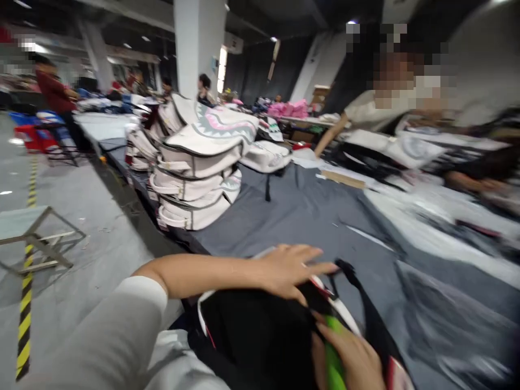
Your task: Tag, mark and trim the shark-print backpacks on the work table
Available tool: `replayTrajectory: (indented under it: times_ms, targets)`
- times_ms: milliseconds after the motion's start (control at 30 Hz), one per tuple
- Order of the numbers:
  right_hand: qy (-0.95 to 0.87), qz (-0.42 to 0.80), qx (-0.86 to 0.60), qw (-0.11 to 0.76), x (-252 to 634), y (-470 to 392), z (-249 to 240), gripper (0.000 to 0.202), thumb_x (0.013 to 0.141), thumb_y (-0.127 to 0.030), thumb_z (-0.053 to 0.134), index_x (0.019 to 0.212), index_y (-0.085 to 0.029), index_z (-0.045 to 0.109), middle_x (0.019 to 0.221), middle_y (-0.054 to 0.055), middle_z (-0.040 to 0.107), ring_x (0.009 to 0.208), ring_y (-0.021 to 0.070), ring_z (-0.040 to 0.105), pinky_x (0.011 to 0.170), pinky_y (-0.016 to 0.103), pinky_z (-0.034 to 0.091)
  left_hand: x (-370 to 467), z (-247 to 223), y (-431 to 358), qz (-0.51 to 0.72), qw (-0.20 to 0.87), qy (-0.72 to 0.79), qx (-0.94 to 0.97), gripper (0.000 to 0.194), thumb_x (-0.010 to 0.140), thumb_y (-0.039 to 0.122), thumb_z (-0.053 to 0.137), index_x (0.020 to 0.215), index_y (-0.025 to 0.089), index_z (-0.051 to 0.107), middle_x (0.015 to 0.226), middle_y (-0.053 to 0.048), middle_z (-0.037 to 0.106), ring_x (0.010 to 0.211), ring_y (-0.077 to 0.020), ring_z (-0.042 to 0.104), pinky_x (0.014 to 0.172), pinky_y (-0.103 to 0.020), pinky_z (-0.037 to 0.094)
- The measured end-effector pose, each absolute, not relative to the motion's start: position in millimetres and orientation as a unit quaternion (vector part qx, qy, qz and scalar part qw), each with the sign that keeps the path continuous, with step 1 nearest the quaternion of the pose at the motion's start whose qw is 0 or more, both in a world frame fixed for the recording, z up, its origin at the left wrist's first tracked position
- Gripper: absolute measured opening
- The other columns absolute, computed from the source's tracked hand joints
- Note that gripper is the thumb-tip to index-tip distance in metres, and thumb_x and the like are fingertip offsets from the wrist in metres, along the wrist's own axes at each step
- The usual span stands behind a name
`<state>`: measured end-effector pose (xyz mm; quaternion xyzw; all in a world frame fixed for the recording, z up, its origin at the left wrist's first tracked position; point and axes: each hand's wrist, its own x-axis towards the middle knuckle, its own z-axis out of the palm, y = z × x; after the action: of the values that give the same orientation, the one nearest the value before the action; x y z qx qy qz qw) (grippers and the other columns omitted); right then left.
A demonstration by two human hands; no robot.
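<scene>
In front of me lies a black backpack (252, 330) with white and red edging, its black side up. My left hand (290, 265) reaches across its far edge, fingers spread, palm down. My right hand (355, 352) is at the near right side of the backpack, its fingers curled round a bright green piece (333, 352); motion blur hides what kind of thing it is. A black strap (365, 303) curves out to the right of both hands onto the grey table cover (300, 216).
Pale backpacks (195, 184) with grey and pink patterns are stacked along the table's left side. Clear plastic (455, 319) lies at the right. Across the table a person (377, 103) leans over more bags. A folding stool (28, 227) stands on the floor at left.
</scene>
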<state>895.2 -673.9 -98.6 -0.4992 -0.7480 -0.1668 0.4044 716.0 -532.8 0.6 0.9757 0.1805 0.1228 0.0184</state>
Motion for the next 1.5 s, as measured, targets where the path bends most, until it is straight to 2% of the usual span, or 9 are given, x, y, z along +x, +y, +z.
replayTrajectory:
  times_ms: [200,300,467,567,767,1033,1267,1367,1500]
  targets:
    - [-0.701,-0.073,-0.528,0.474,852.5,-696.6,-92.8,0.029,0.083,-0.006,0.058,0.105,-0.026,0.057,0.094,0.005,0.072,0.086,0.0239,0.070,0.082,0.047,0.054,754.4,-31.4,-503.3,0.018,0.062,0.211,0.975,0.094,0.076,0.053,0.076,0.153,0.019,0.033,0.137,-0.016,0.057,0.119,-0.0335,0.056,0.097,-0.045,0.044]
    - [-0.693,-0.041,-0.538,0.478,855.9,-708.4,-105.3,0.035,0.083,-0.003,0.057,0.110,-0.026,0.056,0.109,0.009,0.071,0.099,0.0247,0.070,0.093,0.052,0.053,757.2,-37.2,-509.9,0.051,0.003,0.158,0.986,0.097,0.079,0.047,0.076,0.155,0.017,0.025,0.150,-0.018,0.045,0.134,-0.0331,0.045,0.109,-0.046,0.035]
    - [-0.658,-0.038,-0.522,0.542,872.6,-709.4,-111.5,0.036,0.084,-0.008,0.057,0.114,-0.027,0.056,0.111,0.010,0.073,0.100,0.0257,0.071,0.088,0.050,0.058,755.9,-34.6,-530.9,0.067,-0.061,0.101,0.991,0.128,0.069,0.065,0.077,0.159,0.015,0.002,0.165,-0.022,0.015,0.151,-0.0384,0.014,0.118,-0.061,0.014]
    - [-0.659,-0.016,-0.517,0.546,879.7,-705.1,-110.2,0.029,0.086,-0.019,0.059,0.115,-0.025,0.057,0.108,0.012,0.073,0.098,0.0281,0.071,0.086,0.052,0.057,766.7,-39.4,-532.4,0.032,-0.091,0.123,0.988,0.136,0.062,0.062,0.083,0.159,0.019,-0.002,0.165,-0.023,0.009,0.150,-0.0424,0.014,0.115,-0.067,0.012]
    - [-0.635,0.040,-0.583,0.505,899.4,-710.2,-109.7,0.045,0.092,-0.031,0.059,0.134,-0.022,0.046,0.108,0.013,0.074,0.100,0.0270,0.072,0.085,0.044,0.059,778.2,-44.4,-530.0,0.001,-0.083,0.125,0.989,0.115,0.079,0.051,0.074,0.159,0.012,0.000,0.159,-0.022,0.029,0.132,-0.0359,0.045,0.105,-0.046,0.037]
    - [-0.681,0.120,-0.600,0.403,920.9,-696.5,-70.7,0.028,0.097,-0.044,0.054,0.111,-0.023,0.067,0.104,0.008,0.074,0.096,0.0242,0.070,0.084,0.041,0.054,781.1,-44.6,-526.3,0.000,-0.072,0.127,0.989,0.099,0.086,0.048,0.066,0.158,0.009,0.009,0.156,-0.019,0.035,0.129,-0.0341,0.046,0.098,-0.042,0.038]
    - [-0.697,0.178,-0.628,0.297,926.0,-671.2,-57.0,0.010,0.091,-0.026,0.064,0.098,-0.021,0.070,0.095,0.003,0.075,0.086,0.0206,0.069,0.080,0.036,0.051,790.3,-50.8,-522.2,-0.013,-0.062,0.153,0.986,0.098,0.084,0.047,0.066,0.157,0.009,0.014,0.159,-0.020,0.031,0.128,-0.0356,0.045,0.097,-0.042,0.038]
    - [-0.709,0.149,-0.648,0.236,929.5,-678.7,-54.1,0.011,0.092,-0.026,0.065,0.102,-0.022,0.069,0.099,0.005,0.075,0.090,0.0234,0.067,0.083,0.041,0.047,792.4,-51.9,-521.6,-0.024,-0.046,0.167,0.985,0.097,0.085,0.049,0.064,0.158,0.012,0.011,0.161,-0.018,0.027,0.130,-0.0345,0.043,0.099,-0.041,0.036]
    - [-0.683,0.161,-0.658,0.271,929.0,-685.7,-56.1,0.019,0.092,-0.027,0.067,0.111,-0.024,0.066,0.109,0.005,0.074,0.100,0.0237,0.066,0.092,0.043,0.044,792.8,-51.4,-520.4,-0.032,-0.028,0.172,0.984,0.097,0.087,0.049,0.061,0.159,0.015,0.006,0.160,-0.017,0.027,0.129,-0.0336,0.042,0.100,-0.040,0.034]
